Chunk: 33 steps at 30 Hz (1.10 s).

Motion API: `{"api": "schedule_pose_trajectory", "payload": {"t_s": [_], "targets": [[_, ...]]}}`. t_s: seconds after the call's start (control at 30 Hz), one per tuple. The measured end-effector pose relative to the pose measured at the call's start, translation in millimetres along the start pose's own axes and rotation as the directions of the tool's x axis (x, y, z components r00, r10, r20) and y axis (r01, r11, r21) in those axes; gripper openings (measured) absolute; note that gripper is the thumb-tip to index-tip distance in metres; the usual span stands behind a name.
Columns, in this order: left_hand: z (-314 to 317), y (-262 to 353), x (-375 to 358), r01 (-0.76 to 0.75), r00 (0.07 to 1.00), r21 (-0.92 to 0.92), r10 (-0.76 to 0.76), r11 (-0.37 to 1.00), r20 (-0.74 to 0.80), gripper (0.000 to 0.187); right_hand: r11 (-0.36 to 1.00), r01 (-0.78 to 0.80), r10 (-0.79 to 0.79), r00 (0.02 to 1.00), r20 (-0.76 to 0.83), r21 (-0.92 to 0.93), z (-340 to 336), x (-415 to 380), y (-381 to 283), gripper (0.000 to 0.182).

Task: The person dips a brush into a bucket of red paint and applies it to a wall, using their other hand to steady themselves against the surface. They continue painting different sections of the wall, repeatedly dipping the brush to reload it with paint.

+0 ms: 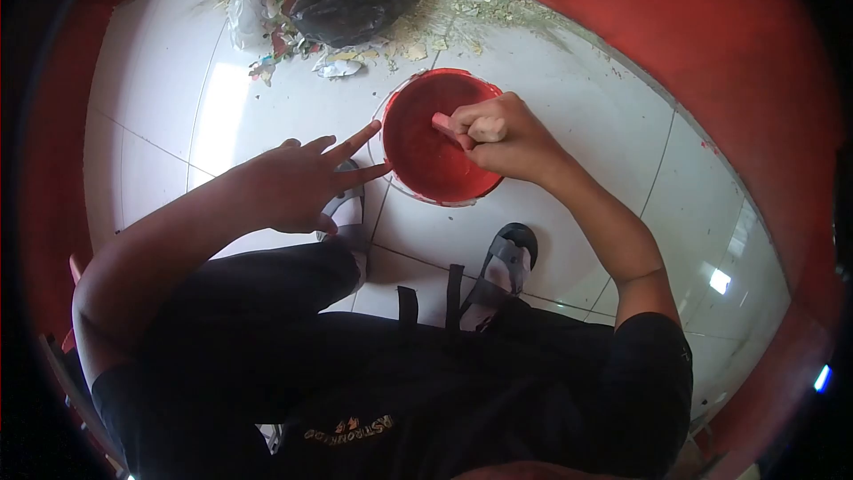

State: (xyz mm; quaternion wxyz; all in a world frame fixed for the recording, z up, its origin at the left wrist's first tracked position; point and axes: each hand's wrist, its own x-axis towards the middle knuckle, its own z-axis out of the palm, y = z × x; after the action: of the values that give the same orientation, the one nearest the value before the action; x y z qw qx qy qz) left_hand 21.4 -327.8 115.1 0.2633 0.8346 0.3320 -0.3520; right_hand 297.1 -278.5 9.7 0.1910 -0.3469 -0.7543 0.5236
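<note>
A round bucket stands on the floor in front of me, red inside with red smears along its pale rim. Red paint appears to lie in it. My right hand is closed around a flat, red-coated stick over the bucket. The stick slants down toward the paint; its kind and lower end are hard to make out. At the bucket's left side my left hand has its fingers spread, with two fingertips at the rim. It holds nothing.
Against the far wall lie a black plastic bag, a clear plastic bag and scattered scraps. Red walls border the white tiled floor. My sandalled feet are close to the bucket.
</note>
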Motion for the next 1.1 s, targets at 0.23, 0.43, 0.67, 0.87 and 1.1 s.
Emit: {"api": "schedule_pose_trajectory", "payload": {"t_s": [0.23,0.43,0.67,0.87,1.1], "targets": [[-10.2,-0.3,-4.0,0.039,0.998,-0.006,-0.038,0.999,0.045,0.098,0.992,0.127,-0.129,0.984,-0.123,-0.024,-30.0,-16.3,-33.2,0.013],[-5.7,-6.3,-1.0,0.016,1.000,0.077,-0.018,0.997,0.022,0.099,0.988,0.157,-0.157,0.987,0.023,0.002,-35.9,-21.7,-25.6,0.007],[-29.0,-5.1,1.7,0.052,0.988,0.039,-0.057,0.998,0.146,0.091,0.997,0.058,-0.054,0.996,-0.067,0.060,-39.0,-27.0,-26.0,0.022],[-46.4,-18.4,0.6,0.032,0.996,-0.019,-0.031,0.999,0.081,0.086,0.827,0.018,0.163,0.949,-0.269,0.562,-78.6,-25.3,-5.0,0.038],[-59.3,-37.6,-3.9,0.095,0.995,-0.127,-0.089,0.987,0.048,0.086,0.369,0.333,0.356,0.812,-0.463,0.868,-122.5,-9.3,52.2,0.039]]}}
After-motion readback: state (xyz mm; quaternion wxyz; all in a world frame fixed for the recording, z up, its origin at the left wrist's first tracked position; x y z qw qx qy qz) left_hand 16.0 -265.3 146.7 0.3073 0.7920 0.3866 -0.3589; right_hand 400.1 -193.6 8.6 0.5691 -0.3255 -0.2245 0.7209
